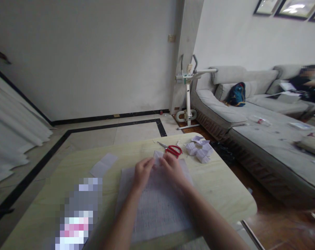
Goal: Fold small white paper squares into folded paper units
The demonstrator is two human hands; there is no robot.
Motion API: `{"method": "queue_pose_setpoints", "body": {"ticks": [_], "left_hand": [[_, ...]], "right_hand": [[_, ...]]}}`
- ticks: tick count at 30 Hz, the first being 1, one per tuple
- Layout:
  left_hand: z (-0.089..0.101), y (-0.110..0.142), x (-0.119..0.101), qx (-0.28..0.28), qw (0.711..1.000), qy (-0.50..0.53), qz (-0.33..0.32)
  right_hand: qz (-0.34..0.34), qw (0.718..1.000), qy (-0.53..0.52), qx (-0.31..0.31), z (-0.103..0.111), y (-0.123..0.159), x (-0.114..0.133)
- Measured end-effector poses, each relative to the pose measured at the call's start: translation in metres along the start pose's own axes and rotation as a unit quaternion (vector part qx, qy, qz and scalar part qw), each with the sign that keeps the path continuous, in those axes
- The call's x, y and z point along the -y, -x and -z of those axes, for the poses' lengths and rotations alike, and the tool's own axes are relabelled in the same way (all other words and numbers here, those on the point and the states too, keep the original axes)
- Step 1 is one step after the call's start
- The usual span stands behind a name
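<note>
My left hand [142,172] and my right hand [173,167] meet over the far edge of a large printed sheet [159,208] on the pale wooden table [225,194]. Between their fingertips they pinch a small folded white paper piece [158,156]. Both hands have their fingers closed on it. Red-handled scissors [171,149] lie just beyond my right hand. Several folded white paper shapes [200,150] sit in a cluster to the right of the scissors.
A folded paper slip [103,165] lies on the table's left part. A blurred-out object [77,215] stands at the near left. A grey sofa [264,135] runs along the right, with a person [307,83] seated at its far end. An exercise bike [188,93] stands behind.
</note>
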State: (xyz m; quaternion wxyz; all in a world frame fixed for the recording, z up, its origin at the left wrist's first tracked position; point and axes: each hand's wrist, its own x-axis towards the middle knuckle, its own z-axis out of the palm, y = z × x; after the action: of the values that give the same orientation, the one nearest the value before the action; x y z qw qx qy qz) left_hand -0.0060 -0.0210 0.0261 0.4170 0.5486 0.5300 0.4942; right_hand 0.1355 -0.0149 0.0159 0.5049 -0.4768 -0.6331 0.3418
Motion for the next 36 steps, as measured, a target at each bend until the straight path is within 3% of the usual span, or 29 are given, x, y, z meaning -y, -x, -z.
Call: {"method": "queue_pose_setpoints", "body": {"ticks": [8,15,18,21,24,29,32,36], "left_hand": [[-0.001,0.0,0.003,0.007,1.0,0.021,0.002],[-0.002,0.0,0.004,0.01,1.0,0.004,0.0],[-0.003,0.0,0.008,-0.043,0.997,-0.027,-0.052],[-0.004,0.0,0.012,-0.133,0.974,-0.094,-0.16],[-0.007,0.002,0.012,-0.103,0.966,-0.123,-0.204],[-0.011,0.005,0.008,0.002,0.991,-0.059,-0.122],[-0.008,0.003,0.006,-0.014,0.996,-0.031,-0.077],[-0.004,0.001,0.006,-0.033,0.997,-0.039,-0.066]], "right_hand": [[-0.021,1.0,0.002,0.002,-0.002,0.001,-0.006],[-0.058,0.995,-0.074,0.021,-0.002,0.002,-0.004],[-0.041,0.999,-0.033,-0.001,-0.002,0.002,-0.005],[0.002,0.997,0.043,-0.056,-0.002,0.001,-0.005],[0.052,0.99,0.09,-0.091,-0.002,0.003,-0.004],[0.122,0.989,0.081,-0.024,-0.003,0.008,0.003],[0.137,0.987,0.08,0.001,-0.004,0.01,0.009],[0.096,0.994,0.054,-0.011,-0.004,0.009,0.009]]}}
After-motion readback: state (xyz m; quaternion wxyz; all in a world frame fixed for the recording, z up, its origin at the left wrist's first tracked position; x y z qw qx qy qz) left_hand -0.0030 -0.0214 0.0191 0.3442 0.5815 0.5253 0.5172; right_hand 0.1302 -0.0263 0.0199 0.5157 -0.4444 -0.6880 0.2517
